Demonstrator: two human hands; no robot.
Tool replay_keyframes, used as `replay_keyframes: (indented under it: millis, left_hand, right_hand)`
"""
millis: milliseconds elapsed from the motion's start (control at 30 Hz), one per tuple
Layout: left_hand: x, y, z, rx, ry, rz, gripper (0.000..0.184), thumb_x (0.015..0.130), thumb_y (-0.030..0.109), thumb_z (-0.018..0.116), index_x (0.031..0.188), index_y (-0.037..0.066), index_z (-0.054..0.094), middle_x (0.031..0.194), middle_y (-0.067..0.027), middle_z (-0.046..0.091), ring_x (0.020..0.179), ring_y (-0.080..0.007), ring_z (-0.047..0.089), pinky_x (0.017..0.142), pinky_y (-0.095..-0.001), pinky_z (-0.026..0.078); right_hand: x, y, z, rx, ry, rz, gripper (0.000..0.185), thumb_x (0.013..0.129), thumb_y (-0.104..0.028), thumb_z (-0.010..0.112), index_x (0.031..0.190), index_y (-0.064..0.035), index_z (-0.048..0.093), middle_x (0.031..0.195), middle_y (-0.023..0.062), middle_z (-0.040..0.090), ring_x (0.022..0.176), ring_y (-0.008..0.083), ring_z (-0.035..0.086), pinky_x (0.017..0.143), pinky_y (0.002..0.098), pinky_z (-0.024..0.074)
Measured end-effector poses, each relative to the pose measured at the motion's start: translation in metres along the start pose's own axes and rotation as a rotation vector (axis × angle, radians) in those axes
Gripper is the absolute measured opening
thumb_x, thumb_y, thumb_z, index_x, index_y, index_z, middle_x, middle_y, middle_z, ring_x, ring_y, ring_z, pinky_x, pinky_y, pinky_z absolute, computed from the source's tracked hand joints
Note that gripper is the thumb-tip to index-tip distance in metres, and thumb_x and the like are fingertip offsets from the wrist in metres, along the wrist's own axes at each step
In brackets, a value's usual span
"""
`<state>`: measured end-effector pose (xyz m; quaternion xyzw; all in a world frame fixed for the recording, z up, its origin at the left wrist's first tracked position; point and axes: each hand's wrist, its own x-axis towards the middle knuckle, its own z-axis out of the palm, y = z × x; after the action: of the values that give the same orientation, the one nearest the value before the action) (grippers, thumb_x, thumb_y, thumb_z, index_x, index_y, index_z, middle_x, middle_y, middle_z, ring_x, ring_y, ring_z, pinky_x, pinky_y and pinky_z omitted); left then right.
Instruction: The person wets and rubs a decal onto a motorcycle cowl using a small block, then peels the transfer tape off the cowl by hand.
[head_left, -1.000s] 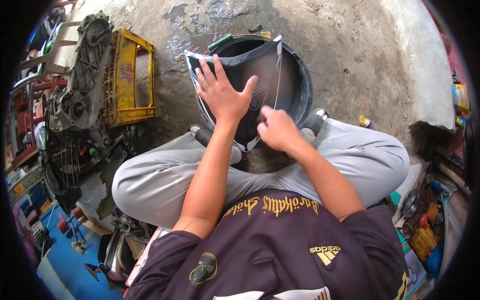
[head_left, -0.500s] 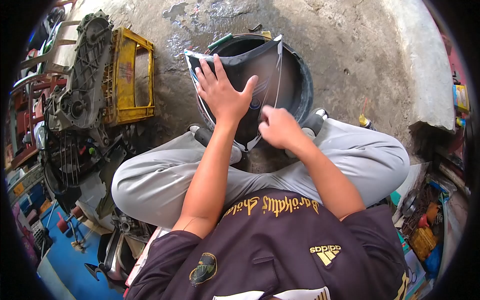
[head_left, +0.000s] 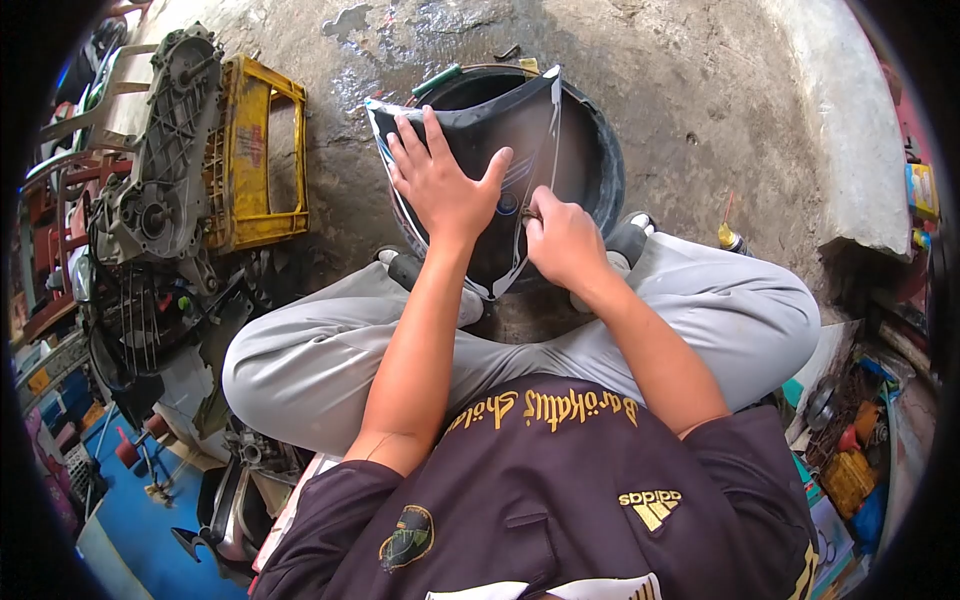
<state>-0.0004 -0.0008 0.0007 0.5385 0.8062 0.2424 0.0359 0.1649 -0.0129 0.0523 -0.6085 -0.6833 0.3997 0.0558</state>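
Observation:
A dark, pointed motorcycle body panel [head_left: 490, 235] with pale scuffed edges lies across a round black tub [head_left: 612, 150] between my feet. My left hand [head_left: 440, 180] rests flat on the panel's upper left part, fingers spread and thumb out. At the panel's right edge, my right hand [head_left: 568, 240] is closed with its fingers bent. A small dark bit shows by its fingertips, too little of it to name. A round emblem [head_left: 508, 204] sits on the panel between the two hands.
To the left stand a yellow crate [head_left: 257, 150] and a large metal engine casing [head_left: 165, 150]. A green-handled tool [head_left: 437, 80] lies at the tub's far rim. Right, a small bottle [head_left: 733, 240] stands near a concrete ledge [head_left: 850, 130]; piled parts crowd both sides.
My right hand has moved slightly up and right along the panel's edge, and now shows sharply. My left hand stays spread on the panel, which has shifted very slightly.

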Motion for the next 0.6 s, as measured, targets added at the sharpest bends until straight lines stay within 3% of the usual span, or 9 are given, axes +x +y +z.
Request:
replay_keyframes:
  millis: [67, 133, 200, 267, 333, 400, 600]
  left_hand:
    - [0.000, -0.001, 0.001, -0.009, 0.007, -0.002, 0.113, 0.079, 0.067, 0.080, 0.165, 0.009, 0.034, 0.169, -0.0289, 0.028, 0.155, -0.0519, 0.027, 0.121, -0.0665, 0.025]
    - [0.001, 0.000, 0.001, -0.011, 0.006, -0.003, 0.113, 0.079, 0.067, 0.080, 0.165, 0.009, 0.034, 0.170, -0.0289, 0.028, 0.155, -0.0520, 0.027, 0.121, -0.0663, 0.025]
    - [0.000, 0.000, 0.000, -0.008, 0.000, -0.005, 0.113, 0.079, 0.067, 0.080, 0.165, 0.009, 0.034, 0.170, -0.0289, 0.028, 0.155, -0.0520, 0.027, 0.121, -0.0661, 0.024]
    - [0.001, 0.001, -0.002, 0.001, -0.005, -0.004, 0.115, 0.081, 0.069, 0.079, 0.166, 0.007, 0.033, 0.169, -0.0311, 0.029, 0.156, -0.0519, 0.027, 0.122, -0.0650, 0.025]
    - [0.000, 0.000, -0.001, 0.008, -0.009, -0.003, 0.115, 0.081, 0.069, 0.079, 0.166, 0.007, 0.033, 0.169, -0.0311, 0.029, 0.156, -0.0519, 0.027, 0.122, -0.0649, 0.025]
    - [0.001, 0.001, 0.000, 0.015, -0.008, -0.002, 0.115, 0.081, 0.070, 0.079, 0.165, 0.007, 0.033, 0.169, -0.0310, 0.029, 0.156, -0.0518, 0.027, 0.122, -0.0648, 0.025]
    - [0.000, 0.000, 0.001, -0.012, 0.021, 0.006, 0.114, 0.079, 0.068, 0.079, 0.165, 0.009, 0.034, 0.169, -0.0289, 0.029, 0.155, -0.0521, 0.027, 0.122, -0.0661, 0.025]
  right_hand:
    - [-0.003, 0.007, 0.007, -0.012, -0.010, -0.015, 0.018, 0.090, -0.013, 0.062, 0.102, -0.0009, 0.067, 0.091, 0.0289, 0.071, 0.094, 0.0499, 0.068, 0.084, 0.0573, 0.0538]
    - [-0.007, 0.007, 0.006, -0.111, -0.268, -0.108, 0.019, 0.093, -0.015, 0.062, 0.107, -0.0028, 0.065, 0.094, 0.0272, 0.074, 0.092, 0.0497, 0.071, 0.085, 0.0598, 0.0558]
    - [-0.006, 0.002, 0.003, -0.124, -0.247, -0.094, 0.020, 0.093, -0.015, 0.062, 0.109, -0.0028, 0.065, 0.096, 0.0277, 0.074, 0.094, 0.0487, 0.072, 0.087, 0.0592, 0.0557]
    - [0.000, -0.001, 0.000, -0.009, -0.019, 0.008, 0.018, 0.090, -0.014, 0.062, 0.102, 0.0005, 0.063, 0.095, 0.0291, 0.072, 0.097, 0.0499, 0.068, 0.086, 0.0576, 0.0526]
    - [-0.002, 0.002, 0.000, -0.027, -0.026, 0.012, 0.019, 0.090, -0.014, 0.062, 0.102, 0.0004, 0.064, 0.095, 0.0292, 0.072, 0.097, 0.0499, 0.068, 0.086, 0.0576, 0.0528]
    - [-0.008, 0.008, 0.006, -0.107, -0.203, -0.108, 0.017, 0.092, -0.014, 0.062, 0.103, -0.0006, 0.063, 0.090, 0.0276, 0.072, 0.091, 0.0512, 0.068, 0.082, 0.0588, 0.0531]
    - [-0.003, -0.003, -0.001, -0.045, 0.010, 0.020, 0.019, 0.093, -0.015, 0.061, 0.108, -0.0030, 0.064, 0.094, 0.0284, 0.072, 0.095, 0.0508, 0.069, 0.085, 0.0599, 0.0528]
